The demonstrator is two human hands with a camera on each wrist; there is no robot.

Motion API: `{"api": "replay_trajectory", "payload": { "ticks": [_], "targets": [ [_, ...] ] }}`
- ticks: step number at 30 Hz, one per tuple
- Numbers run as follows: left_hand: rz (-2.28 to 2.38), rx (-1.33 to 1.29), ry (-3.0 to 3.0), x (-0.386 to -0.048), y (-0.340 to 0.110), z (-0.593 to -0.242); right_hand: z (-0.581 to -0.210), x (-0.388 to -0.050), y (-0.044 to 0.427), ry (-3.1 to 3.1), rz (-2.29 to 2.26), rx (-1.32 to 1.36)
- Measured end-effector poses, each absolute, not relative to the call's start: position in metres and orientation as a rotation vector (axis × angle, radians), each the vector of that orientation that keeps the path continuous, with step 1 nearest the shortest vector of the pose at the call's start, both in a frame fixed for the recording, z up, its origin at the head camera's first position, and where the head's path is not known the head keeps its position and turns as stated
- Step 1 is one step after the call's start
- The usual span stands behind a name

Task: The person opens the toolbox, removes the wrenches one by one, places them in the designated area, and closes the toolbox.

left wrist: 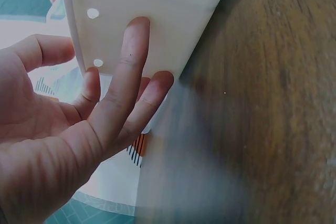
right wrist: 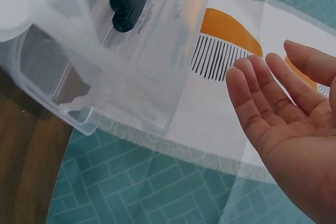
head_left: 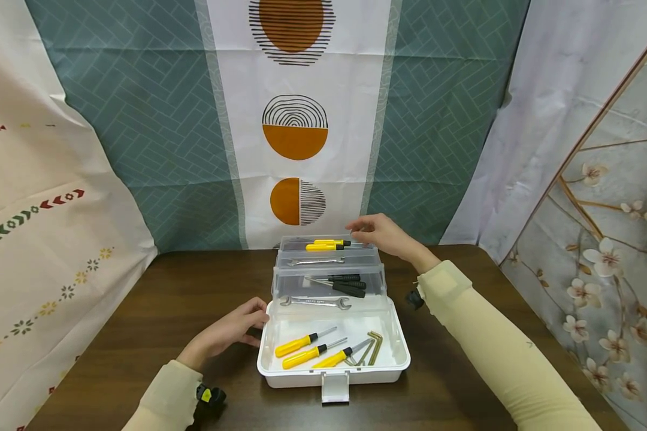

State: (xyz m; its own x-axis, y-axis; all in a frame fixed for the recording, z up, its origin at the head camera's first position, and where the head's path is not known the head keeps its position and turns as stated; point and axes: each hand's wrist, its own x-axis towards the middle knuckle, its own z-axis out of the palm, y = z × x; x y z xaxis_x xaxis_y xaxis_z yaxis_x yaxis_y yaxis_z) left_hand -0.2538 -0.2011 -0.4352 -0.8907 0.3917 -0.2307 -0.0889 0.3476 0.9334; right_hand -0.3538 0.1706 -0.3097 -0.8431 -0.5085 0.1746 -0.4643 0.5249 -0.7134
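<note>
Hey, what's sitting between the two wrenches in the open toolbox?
The head view shows black-handled tools between the upper wrench and the lower wrench in the toolbox.

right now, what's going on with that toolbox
A person has an open white toolbox on a table. The left hand touches the box's left side; the right hand, holding nothing, hovers beside the right end of the top clear tray. Three yellow screwdrivers and some hex keys lie in the bottom; the lower clear tray holds black-handled screwdrivers.
</note>
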Motion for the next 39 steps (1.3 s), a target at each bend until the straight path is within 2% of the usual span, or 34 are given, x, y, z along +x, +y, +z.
{"api": "replay_trajectory", "payload": {
  "ticks": [16,39],
  "targets": [
    [1.57,0.298,2.158,-0.256,-0.206,-0.437,-0.302,-0.356,0.143,2.682,-1.182,-0.883],
    [1.567,0.308,2.195,-0.257,-0.203,-0.439,-0.311,-0.36,0.111,2.61,-1.083,-0.951]
  ]
}}
